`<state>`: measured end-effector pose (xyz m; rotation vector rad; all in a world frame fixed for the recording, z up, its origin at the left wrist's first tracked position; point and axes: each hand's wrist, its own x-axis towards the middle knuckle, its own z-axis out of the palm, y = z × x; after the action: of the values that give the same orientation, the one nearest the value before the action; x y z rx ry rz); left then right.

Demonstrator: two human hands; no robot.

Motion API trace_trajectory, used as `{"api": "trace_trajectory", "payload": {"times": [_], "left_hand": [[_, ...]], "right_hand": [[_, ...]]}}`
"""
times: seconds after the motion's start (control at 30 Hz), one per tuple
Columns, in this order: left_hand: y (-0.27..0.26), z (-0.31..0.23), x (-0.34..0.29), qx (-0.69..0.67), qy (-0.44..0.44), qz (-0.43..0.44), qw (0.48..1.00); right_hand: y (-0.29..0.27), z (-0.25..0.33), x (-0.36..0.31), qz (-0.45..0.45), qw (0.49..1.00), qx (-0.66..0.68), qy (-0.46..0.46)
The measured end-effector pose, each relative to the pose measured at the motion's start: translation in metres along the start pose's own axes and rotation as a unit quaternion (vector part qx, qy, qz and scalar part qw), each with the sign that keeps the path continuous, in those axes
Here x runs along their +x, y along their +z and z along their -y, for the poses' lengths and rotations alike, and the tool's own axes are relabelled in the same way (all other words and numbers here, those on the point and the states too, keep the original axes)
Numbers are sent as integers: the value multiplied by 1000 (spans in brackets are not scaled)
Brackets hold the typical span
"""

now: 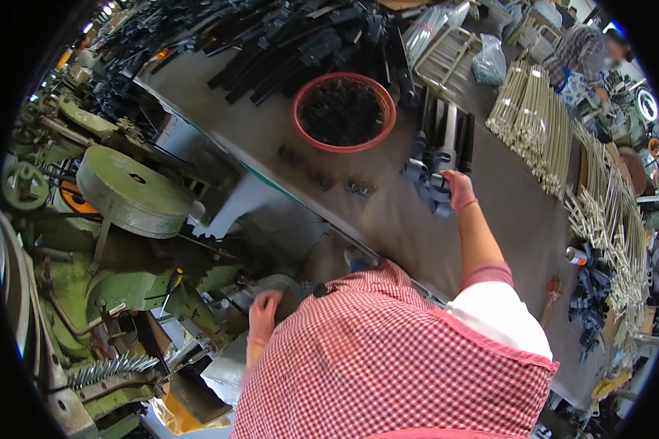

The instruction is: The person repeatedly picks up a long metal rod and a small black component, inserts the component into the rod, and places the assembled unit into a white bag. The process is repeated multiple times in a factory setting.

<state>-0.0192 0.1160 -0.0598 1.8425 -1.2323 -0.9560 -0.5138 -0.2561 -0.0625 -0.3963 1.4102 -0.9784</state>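
My right hand (460, 192) reaches over the table and is closed on a grey plastic fitting (439, 192) at the near end of a group of tubes. Similar grey fittings (416, 170) lie beside it, and a pale tube (451, 132) and dark tubes (468, 143) run away from them. My left hand (263, 314) is low on the left, off the table, between my apron and the green machine. Its fingers are loosely bent and slightly blurred, with nothing seen in them.
A red plastic basket (390, 121) of small black parts stands on the table (388, 227). Small dark pieces (360, 187) lie near it. Black bars (271, 66) fill the far side. Bundled pale rods (527, 121) lie right. A green machine (135, 186) stands left. Another person (582, 55) is far right.
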Motion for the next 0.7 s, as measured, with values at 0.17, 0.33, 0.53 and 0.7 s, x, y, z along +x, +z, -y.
{"api": "trace_trajectory", "payload": {"times": [0.17, 0.33, 0.53, 0.7], "left_hand": [[38, -134, 123, -286, 32, 184, 940], [47, -201, 207, -481, -70, 74, 871], [-2, -155, 168, -512, -122, 35, 850], [-13, -143, 139, -499, -93, 4, 861]], "right_hand": [[44, -49, -134, 322, 941, -1, -104], [146, -95, -202, 487, 842, -165, -163], [161, -101, -84, 85, 729, -613, -292], [174, -129, -45, 62, 645, -705, -287]]}}
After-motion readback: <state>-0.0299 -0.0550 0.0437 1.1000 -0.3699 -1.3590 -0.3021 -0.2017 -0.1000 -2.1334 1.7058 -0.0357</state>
